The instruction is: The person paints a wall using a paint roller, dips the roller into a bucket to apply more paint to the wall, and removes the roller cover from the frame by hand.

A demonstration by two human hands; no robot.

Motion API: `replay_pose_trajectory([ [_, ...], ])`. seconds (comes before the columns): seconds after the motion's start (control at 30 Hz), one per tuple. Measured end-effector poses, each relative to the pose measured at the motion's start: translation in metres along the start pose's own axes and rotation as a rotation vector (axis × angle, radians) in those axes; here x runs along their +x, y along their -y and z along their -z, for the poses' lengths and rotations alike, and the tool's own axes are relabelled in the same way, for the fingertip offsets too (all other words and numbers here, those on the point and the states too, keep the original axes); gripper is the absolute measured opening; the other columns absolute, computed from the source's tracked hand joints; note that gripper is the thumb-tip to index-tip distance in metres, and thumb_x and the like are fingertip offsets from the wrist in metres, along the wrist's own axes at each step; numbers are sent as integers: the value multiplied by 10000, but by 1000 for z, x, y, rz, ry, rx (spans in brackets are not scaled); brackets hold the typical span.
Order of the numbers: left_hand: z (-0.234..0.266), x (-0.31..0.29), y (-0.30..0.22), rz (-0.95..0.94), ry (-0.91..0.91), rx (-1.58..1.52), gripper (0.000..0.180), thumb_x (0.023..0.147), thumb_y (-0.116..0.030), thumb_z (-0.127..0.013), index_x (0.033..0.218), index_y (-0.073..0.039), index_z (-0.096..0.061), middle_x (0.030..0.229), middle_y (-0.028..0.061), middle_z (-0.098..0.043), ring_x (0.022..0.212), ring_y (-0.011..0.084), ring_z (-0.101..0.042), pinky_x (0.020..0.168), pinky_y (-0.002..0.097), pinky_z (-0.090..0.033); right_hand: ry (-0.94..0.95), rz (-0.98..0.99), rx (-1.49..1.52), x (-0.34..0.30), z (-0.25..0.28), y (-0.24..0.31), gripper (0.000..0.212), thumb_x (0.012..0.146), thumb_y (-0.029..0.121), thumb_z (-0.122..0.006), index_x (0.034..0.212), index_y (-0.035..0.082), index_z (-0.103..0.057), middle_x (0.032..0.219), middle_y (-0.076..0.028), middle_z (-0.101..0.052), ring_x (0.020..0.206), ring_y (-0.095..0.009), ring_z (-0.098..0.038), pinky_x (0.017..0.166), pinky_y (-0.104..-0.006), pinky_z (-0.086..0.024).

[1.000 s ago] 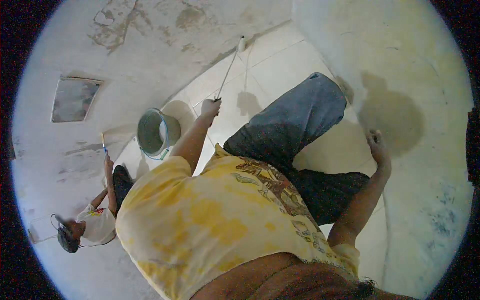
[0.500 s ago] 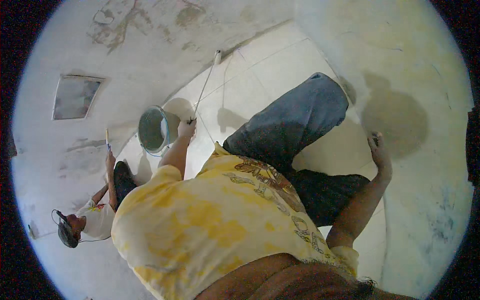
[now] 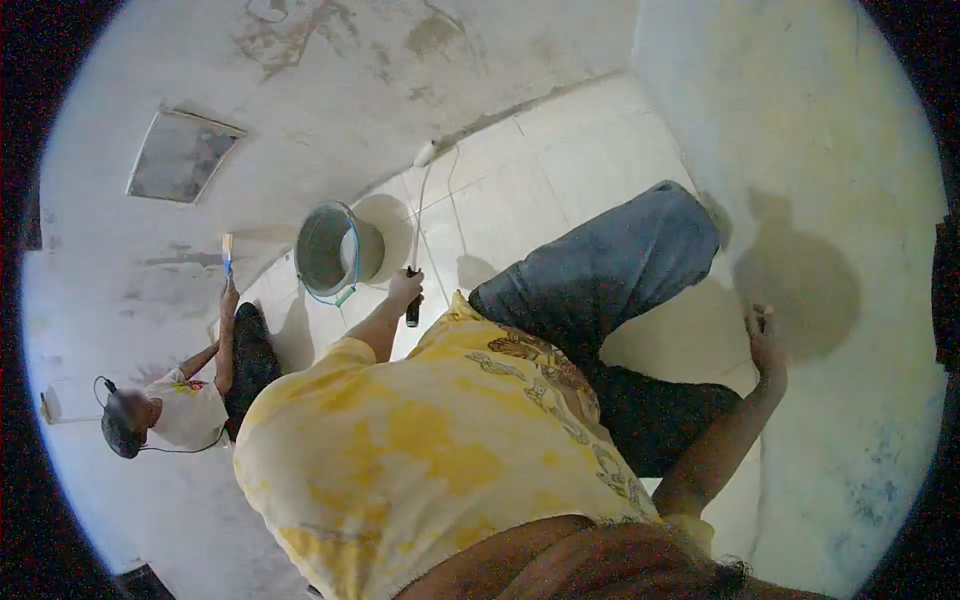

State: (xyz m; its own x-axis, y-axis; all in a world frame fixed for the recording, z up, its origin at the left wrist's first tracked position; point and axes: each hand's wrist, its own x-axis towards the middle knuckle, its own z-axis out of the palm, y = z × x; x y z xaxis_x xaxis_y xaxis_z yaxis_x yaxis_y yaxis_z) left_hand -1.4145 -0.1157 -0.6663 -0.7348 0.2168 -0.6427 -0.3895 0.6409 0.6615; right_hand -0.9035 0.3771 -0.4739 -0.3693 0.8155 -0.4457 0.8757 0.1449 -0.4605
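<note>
My left hand (image 3: pixel 405 289) is closed around the black grip of a small paint roller (image 3: pixel 413 300). Its long thin rod reaches away to a white roller head (image 3: pixel 427 153), which lies at the foot of the far wall. Just left of this hand stands a grey bucket (image 3: pixel 372 252) with a blue wire handle, its mouth tilted toward me and pale material inside. My right hand (image 3: pixel 767 350) is held near the right wall, fingers partly bent and apart, with nothing plainly in it.
Stained walls (image 3: pixel 330 110) meet the pale tiled floor (image 3: pixel 500 190) in a corner ahead. On the left a co-worker (image 3: pixel 190 410) holds a paintbrush (image 3: pixel 228 258) up to the wall. A grey square panel (image 3: pixel 185 155) sits in that wall. My bent legs (image 3: pixel 610 260) cover the middle.
The roller head has slid left along the wall's foot, toward the bucket, and the black grip shows more. The whole view has turned slightly. My right hand stays near the wall.
</note>
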Motion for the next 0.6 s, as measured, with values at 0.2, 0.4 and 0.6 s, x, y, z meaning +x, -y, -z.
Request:
replay_pose_trajectory([
  [0.2,-42,-8,-51,357,321,-609,173,866,-187,-544,823,-67,-426,595,28,-445,444,131,-431,410,276,-400,-55,93,6,1,-8,-7,384,899,273,-511,1200,35,-496,1151,-190,-555,1026,-323,-552,863,-419,-428],
  [0.4,-66,-17,-85,146,101,-384,198,845,-153,-503,670,-121,-416,513,-23,-385,380,108,-365,373,266,-342,-92,142,-54,9,-17,-25,341,916,318,-484,1172,93,-471,1028,-165,-581,900,-270,-566,761,-381,-453],
  [0.6,-71,-37,-82,49,85,-418,221,807,-145,-542,643,-120,-396,493,-17,-369,371,111,-366,355,288,-323,-90,126,10,14,-20,-28,349,915,337,-476,1151,80,-475,1041,-166,-576,894,-258,-557,743,-384,-454],
])
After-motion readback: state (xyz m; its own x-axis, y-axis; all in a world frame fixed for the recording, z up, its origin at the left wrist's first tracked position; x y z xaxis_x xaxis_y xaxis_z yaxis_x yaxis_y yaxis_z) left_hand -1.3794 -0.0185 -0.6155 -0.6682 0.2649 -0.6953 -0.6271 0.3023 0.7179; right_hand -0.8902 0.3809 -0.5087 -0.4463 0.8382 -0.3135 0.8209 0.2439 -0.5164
